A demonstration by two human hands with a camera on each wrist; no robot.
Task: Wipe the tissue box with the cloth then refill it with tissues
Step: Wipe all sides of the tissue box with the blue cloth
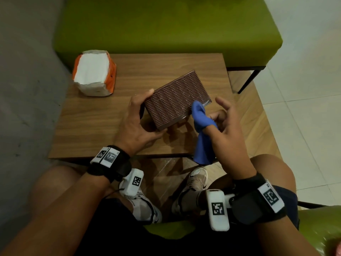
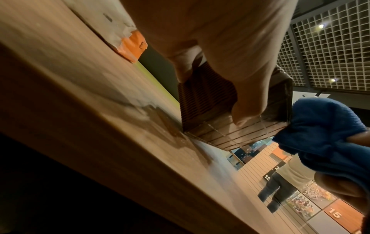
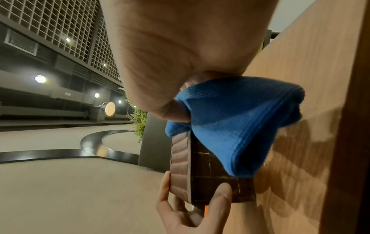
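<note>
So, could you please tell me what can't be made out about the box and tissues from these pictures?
- Box opening: in no view; the head view shows only a ribbed face.
- Whether the box is empty: hidden by its own walls.
- Left hand fingers behind the box: hidden in the head view.
- Box end under the cloth: covered in the right wrist view.
- Tissue pack print: too small.

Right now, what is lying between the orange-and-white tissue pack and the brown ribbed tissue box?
Only bare wooden tabletop lies between the orange-and-white tissue pack and the brown ribbed tissue box; the head view shows it.
</note>
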